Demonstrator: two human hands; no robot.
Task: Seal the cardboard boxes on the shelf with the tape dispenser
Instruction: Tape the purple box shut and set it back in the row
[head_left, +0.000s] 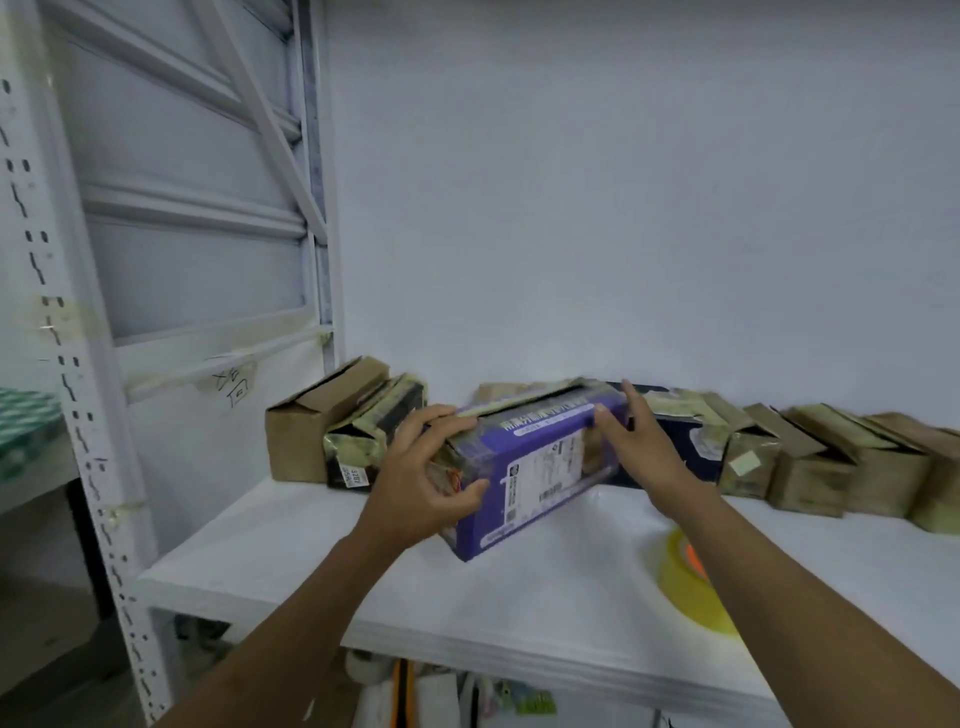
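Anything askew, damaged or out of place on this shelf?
The long purple cardboard box sits skewed out of line, one end forward; the left hand grips that end, the right hand rests on its top. The brown cardboard box at the left has a flap standing open.

A plain white wall (623, 182) backs a white shelf (311, 561), with a perforated white upright (62, 364) at the left and a cross-braced rack frame (208, 156) behind it, patched with yellowed tape scraps (228, 371), all in even, cool light.
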